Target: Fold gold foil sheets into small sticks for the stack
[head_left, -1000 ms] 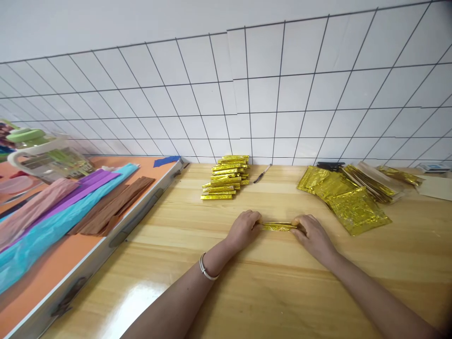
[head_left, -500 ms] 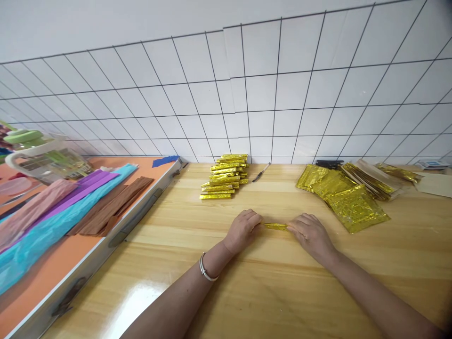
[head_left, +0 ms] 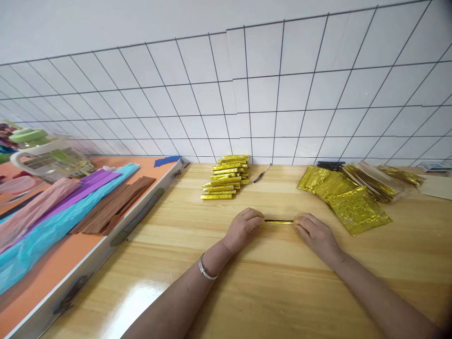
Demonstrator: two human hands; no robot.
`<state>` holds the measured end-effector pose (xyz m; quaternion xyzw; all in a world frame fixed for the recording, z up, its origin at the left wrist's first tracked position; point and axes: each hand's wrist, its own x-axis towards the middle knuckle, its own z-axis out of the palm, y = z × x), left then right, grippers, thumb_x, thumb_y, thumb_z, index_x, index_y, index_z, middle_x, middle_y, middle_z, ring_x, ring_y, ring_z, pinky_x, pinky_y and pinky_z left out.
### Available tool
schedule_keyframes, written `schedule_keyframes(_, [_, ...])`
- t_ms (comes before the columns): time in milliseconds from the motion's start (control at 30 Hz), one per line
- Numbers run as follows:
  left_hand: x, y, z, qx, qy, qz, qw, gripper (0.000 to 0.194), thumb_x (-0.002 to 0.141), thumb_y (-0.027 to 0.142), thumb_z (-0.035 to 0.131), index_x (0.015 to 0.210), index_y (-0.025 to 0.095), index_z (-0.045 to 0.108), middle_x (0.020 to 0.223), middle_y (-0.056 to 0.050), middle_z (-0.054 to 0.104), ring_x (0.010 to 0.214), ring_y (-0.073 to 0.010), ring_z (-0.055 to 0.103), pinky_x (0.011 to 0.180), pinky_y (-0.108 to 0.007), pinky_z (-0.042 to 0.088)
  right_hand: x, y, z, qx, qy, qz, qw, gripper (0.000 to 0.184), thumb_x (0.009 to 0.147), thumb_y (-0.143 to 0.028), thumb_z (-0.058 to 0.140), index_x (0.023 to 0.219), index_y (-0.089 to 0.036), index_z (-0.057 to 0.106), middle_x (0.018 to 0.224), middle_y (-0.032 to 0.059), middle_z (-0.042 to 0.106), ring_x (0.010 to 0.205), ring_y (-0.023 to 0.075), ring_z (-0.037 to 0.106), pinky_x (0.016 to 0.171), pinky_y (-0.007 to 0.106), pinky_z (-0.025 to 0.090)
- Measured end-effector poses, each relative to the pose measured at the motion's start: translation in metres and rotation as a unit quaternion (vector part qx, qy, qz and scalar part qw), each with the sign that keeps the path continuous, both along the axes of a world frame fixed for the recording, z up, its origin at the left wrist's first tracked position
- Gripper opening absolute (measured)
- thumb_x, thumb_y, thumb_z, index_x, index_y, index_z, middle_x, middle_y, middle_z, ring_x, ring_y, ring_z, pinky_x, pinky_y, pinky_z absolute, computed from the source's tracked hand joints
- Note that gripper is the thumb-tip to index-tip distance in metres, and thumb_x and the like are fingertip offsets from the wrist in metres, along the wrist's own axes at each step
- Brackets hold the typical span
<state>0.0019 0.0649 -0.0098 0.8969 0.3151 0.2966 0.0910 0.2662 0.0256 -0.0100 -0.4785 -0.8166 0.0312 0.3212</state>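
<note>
A narrow folded strip of gold foil paper [head_left: 278, 221] stretches between my hands just at the wooden tabletop. My left hand [head_left: 244, 229] is closed on its left end, fingertips pressed together. The right end is pinched by my right hand [head_left: 317, 236]. Both ends of the strip are hidden under the fingers. Beyond my left hand lies a pile of folded gold strips [head_left: 226, 177], stacked in a staggered column. To the right of my right hand are flat gold foil sheets [head_left: 358, 209], overlapping one another.
A pen [head_left: 262, 173] lies beside the pile. Behind the foil sheets sit a black object [head_left: 330, 165] and a pale sheet of paper [head_left: 437, 187]. At left, an orange-lined tray [head_left: 88, 252] holds brown, blue, purple and pink crepe paper and a clear jug [head_left: 52, 160]. A tiled wall rises behind.
The gold strip now looks thinner and straighter, with a dark line along it. My right hand has shifted slightly right, so more of the strip shows between my hands.
</note>
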Motion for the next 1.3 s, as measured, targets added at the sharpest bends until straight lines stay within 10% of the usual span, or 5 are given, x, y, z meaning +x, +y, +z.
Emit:
schedule_keyframes(500, [0.003,-0.006,0.011,0.08,0.177,0.005,0.981,0.024,0.093,0.021,0.035,0.096,0.019,0.059,0.086,-0.007,0.059,0.086,-0.0183,0.05,0.077,-0.034,0.034,0.002,-0.002,0.001,0.041,-0.176,-0.027,0.983,0.021,0.09,-0.018,0.043,0.095,-0.021,0.062,0.084,0.0076,0.06,0.084,0.0207,0.05,0.075,0.033,0.037])
schedule_keyframes(1300, [-0.01,0.004,-0.002,-0.03,0.09,0.036,0.995,0.016,0.089,0.026,0.048,0.091,0.022,0.063,0.087,-0.005,0.063,0.086,-0.0173,0.055,0.077,-0.03,0.039,0.009,0.002,-0.007,-0.016,-0.117,0.007,0.993,0.017,0.088,-0.02,0.046,0.089,-0.022,0.063,0.086,0.0055,0.062,0.084,0.0194,0.052,0.072,0.032,0.04])
